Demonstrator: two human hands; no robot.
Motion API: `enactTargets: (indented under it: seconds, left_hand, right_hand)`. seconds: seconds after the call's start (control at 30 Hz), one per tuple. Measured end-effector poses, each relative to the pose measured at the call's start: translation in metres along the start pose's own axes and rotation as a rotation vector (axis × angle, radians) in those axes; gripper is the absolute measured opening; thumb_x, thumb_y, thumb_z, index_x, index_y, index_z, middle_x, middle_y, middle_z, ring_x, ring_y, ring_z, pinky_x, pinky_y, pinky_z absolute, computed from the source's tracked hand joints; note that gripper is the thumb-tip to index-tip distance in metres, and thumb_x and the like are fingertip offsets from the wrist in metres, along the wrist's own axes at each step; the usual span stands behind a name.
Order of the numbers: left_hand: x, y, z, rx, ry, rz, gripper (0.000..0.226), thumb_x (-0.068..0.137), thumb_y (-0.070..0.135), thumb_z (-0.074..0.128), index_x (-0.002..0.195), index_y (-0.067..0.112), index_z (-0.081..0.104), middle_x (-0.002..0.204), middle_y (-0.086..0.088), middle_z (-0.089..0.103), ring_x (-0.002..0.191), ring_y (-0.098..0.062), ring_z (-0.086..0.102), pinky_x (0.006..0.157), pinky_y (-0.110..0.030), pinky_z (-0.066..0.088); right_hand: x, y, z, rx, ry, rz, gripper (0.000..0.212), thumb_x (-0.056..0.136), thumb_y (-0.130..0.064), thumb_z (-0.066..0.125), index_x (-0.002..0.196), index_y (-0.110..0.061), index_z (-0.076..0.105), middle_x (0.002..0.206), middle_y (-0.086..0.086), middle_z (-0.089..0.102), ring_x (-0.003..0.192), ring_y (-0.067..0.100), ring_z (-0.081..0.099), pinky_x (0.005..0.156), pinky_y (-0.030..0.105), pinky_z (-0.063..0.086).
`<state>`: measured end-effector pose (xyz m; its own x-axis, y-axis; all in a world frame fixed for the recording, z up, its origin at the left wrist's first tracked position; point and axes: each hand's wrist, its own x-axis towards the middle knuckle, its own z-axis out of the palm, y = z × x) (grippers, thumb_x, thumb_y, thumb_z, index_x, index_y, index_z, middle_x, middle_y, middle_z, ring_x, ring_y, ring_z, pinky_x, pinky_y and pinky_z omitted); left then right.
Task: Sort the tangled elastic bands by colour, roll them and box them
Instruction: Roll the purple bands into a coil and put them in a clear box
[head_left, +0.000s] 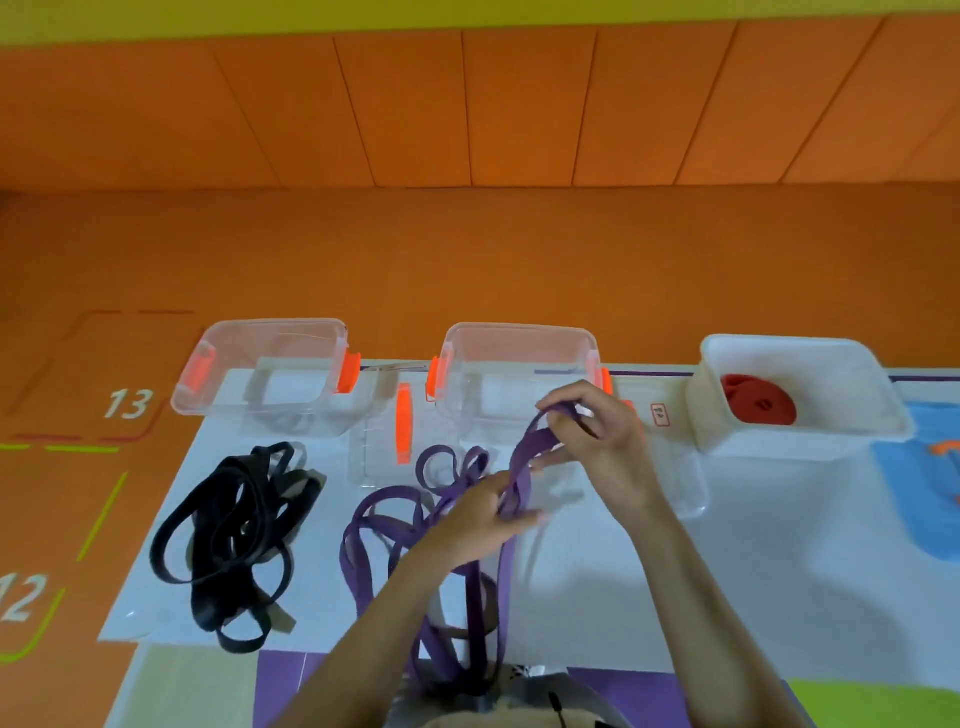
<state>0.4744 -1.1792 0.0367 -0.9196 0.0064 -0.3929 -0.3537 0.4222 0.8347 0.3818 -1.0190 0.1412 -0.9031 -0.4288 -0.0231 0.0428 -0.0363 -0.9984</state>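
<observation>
While your right hand (597, 441) curls its fingers round the top fold of the purple band (520, 457), your left hand (478, 519) pinches the same strap just below; its loose loops lie on the white mat (597, 597), beside the black tangle (234, 540).

White numbers are printed on the orange floor (467, 260): 13 (128, 404) at far left, 12 (21, 597) nearer. A small red-bordered label (661, 414) on the table (623, 571) is too blurred to read.

white mat (623, 571): black bands (228, 569), purple bands (521, 458), clear boxes (275, 325), white box (800, 441)
</observation>
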Motion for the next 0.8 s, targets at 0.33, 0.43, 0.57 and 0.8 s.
enactTargets:
  seconds: [0.33,0.43,0.57,0.8]
  left_hand:
    - [0.001,0.106,-0.056,-0.734,0.066,0.19,0.035,0.11,0.036,0.053,0.082,0.02,0.067,0.119,-0.021,0.078,0.116,-0.035,0.074,0.104,-0.036,0.057]
    - [-0.006,0.121,-0.068,-0.858,0.001,0.223,0.032,0.111,0.029,0.051,0.087,0.011,0.063,0.121,-0.031,0.074,0.124,-0.04,0.07,0.114,-0.043,0.051]
    - [-0.011,0.12,-0.08,-0.928,0.135,0.215,0.03,0.108,0.033,0.058,0.095,0.007,0.065,0.122,-0.026,0.076,0.122,-0.038,0.072,0.111,-0.046,0.051]
    - [-0.03,0.085,-0.061,-0.596,-0.031,0.116,0.085,0.085,0.082,0.064,0.12,0.004,0.067,0.094,-0.004,0.073,0.089,-0.021,0.069,0.096,-0.039,0.049]
  right_hand:
    - [-0.01,0.051,-0.001,-0.203,-0.456,0.228,0.064,0.088,-0.038,0.086,0.143,-0.044,0.054,0.141,-0.029,0.06,0.135,-0.006,0.053,0.113,0.027,0.043]
    - [-0.016,0.063,0.011,-0.229,-0.479,0.152,0.024,0.1,-0.03,0.074,0.123,-0.025,0.071,0.126,0.0,0.075,0.122,0.026,0.067,0.107,0.044,0.051]
    - [-0.011,0.05,0.008,-0.145,-0.381,0.163,0.009,0.102,-0.014,0.07,0.105,-0.008,0.075,0.106,0.011,0.082,0.102,0.032,0.078,0.094,0.046,0.061]
    - [-0.013,-0.007,0.006,-0.014,-0.353,0.015,0.022,0.107,-0.019,0.061,0.117,0.0,0.068,0.104,0.023,0.078,0.095,0.035,0.076,0.087,0.041,0.058]
